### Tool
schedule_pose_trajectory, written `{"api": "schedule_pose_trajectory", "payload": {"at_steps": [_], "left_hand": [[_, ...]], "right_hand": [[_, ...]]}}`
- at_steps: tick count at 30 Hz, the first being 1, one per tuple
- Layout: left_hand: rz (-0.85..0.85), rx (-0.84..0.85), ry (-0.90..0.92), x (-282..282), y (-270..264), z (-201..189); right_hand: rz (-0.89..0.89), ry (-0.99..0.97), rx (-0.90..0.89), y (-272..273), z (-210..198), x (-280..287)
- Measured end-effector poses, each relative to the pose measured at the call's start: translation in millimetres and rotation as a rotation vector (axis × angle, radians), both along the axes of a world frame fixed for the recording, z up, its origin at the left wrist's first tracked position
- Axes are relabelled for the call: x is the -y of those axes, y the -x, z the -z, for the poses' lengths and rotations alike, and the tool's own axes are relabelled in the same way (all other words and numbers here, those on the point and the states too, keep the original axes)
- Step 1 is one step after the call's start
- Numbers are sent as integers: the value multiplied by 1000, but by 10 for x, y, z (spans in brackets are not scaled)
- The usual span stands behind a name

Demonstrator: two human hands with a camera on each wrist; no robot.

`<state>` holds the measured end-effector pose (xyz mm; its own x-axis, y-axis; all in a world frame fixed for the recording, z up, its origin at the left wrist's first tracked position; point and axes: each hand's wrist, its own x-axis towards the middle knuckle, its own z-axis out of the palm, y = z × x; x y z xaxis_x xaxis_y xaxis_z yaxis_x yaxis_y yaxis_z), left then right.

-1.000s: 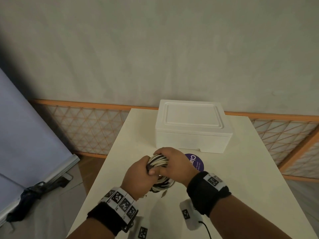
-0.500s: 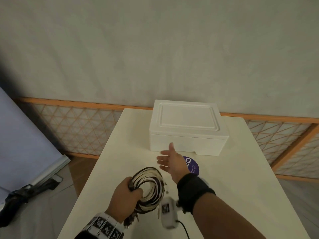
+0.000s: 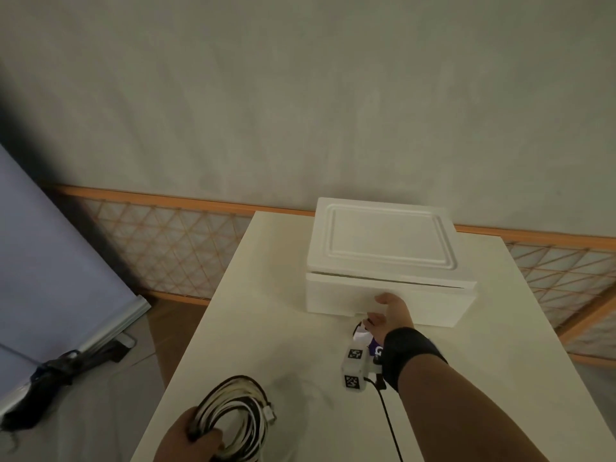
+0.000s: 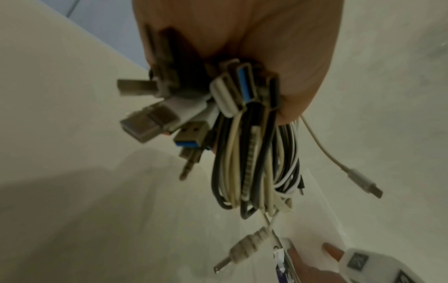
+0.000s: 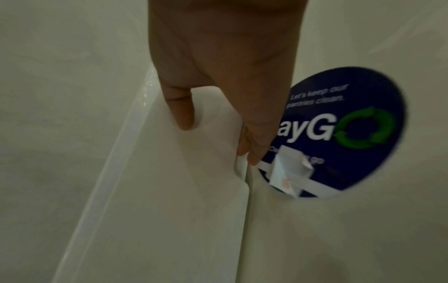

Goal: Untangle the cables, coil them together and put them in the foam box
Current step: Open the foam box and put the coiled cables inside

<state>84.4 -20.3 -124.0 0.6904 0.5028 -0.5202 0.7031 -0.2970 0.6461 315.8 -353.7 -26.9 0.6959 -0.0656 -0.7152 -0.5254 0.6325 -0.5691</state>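
The left hand (image 3: 191, 441) grips the coiled cables (image 3: 233, 418) so they stay bundled; the right hand (image 3: 388, 311), fingers seemingly straight, touches the foam box (image 3: 333, 295), probably to open it.

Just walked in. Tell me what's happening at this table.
A person is packing cables away. The left hand grips a coiled bundle of cables above the near edge of the table, plugs dangling loose. The right hand reaches to the front of the foam box, thumb on its front wall and fingers at its bottom edge by a round blue sticker. The lid is still on the box, so nothing has gone inside yet.
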Motion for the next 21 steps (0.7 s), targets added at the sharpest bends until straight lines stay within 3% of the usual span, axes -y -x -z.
{"api": "schedule_pose_trajectory", "payload": {"at_steps": [2, 4, 9, 12, 14, 16, 18, 21], "left_hand": [[-71, 20, 80, 432, -78, -890], [-98, 142, 151, 538, -86, -1290], [60, 352, 149, 737, -35, -1371], [163, 421, 157, 891, -49, -1558], [241, 460, 137, 986, -94, -1702], [299, 515, 113, 1076, -189, -1820], [353, 548, 108, 1167, -322, -1913], [404, 603, 109, 1315, -528, -2104]], "right_hand": [[34, -21, -14, 220, 18, 8], [55, -21, -17, 542, 23, 33], [-95, -10, -25, 1374, 74, 161], [-555, 188, -58, 1613, -276, 199], [-782, 490, 151, 1627, -616, 150], [-666, 752, 499, 1578, -978, 69], [-632, 769, 752, 1504, -1260, -24], [-808, 620, 790, 1392, -1334, -201]]}}
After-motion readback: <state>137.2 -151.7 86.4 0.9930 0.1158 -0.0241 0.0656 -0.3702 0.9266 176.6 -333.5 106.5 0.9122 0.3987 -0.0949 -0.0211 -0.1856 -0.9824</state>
